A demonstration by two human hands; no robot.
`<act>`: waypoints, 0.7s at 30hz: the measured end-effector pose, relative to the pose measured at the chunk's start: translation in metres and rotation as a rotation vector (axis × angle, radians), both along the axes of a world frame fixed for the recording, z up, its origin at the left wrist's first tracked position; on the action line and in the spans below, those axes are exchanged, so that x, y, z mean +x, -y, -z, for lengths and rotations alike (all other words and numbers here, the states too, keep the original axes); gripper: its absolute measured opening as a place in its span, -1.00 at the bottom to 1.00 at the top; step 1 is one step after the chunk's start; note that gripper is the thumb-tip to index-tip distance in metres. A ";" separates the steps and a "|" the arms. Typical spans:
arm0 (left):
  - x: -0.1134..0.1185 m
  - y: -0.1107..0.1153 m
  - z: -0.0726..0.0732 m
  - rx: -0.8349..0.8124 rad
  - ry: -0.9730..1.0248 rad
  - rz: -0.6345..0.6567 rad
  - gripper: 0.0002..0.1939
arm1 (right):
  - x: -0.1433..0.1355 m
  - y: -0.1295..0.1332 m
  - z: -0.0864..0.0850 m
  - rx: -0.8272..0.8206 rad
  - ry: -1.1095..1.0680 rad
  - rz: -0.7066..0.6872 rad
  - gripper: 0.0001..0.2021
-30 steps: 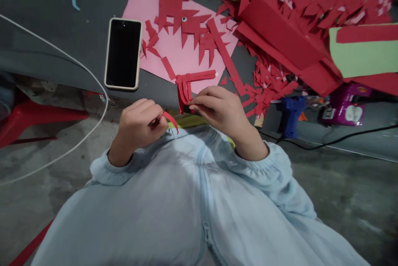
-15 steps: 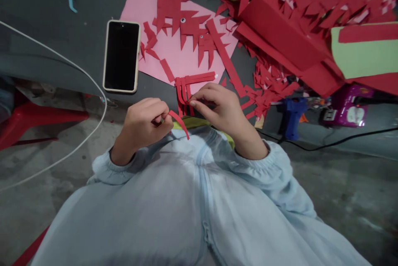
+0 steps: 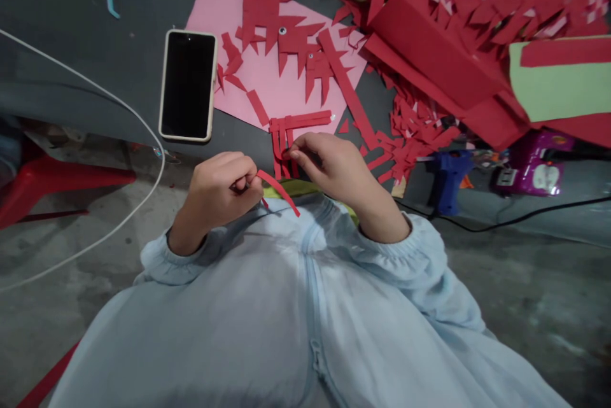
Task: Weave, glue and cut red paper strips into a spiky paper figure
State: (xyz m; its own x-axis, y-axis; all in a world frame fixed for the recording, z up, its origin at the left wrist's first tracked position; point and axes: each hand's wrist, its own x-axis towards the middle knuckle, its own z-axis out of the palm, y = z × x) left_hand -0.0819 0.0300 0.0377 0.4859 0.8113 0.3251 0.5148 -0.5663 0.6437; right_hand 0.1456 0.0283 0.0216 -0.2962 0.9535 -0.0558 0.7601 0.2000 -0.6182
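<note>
My left hand is closed in a pinch on a narrow red paper strip. The strip's free end curves out to the right over my lap. At the table's front edge lies a set of interlaced red paper strips, several hanging down toward me. My right hand pinches thumb and forefinger on one of these hanging strips; its fingertips partly cover it. Just beyond, red cut-out shapes with googly eyes rest on a pink sheet.
A phone lies on the dark table at left, near a white cable. Heaps of red scraps, folded red sheets and a green sheet fill the right. A blue glue gun and purple packet sit at the edge.
The loose end of the strip in my left hand now reaches farther right and lower. My right fingertips have shifted slightly left along the interlaced strips.
</note>
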 end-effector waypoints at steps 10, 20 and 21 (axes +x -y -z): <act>0.005 0.001 -0.002 -0.018 0.018 -0.124 -0.80 | 0.000 -0.008 -0.010 0.175 -0.028 0.026 -0.84; 0.029 -0.010 0.000 0.050 -0.079 -0.322 -0.75 | 0.005 -0.019 -0.014 0.209 -0.114 0.067 -0.79; 0.030 -0.011 0.003 0.102 -0.137 -0.312 -0.75 | 0.006 -0.020 -0.015 0.201 -0.114 0.073 -0.79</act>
State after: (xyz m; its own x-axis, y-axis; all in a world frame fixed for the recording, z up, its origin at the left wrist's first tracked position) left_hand -0.0521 0.0412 0.0347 0.2647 0.8942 0.3610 0.7505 -0.4261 0.5051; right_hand 0.1511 0.0480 0.0365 -0.2192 0.9612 0.1672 0.7048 0.2745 -0.6542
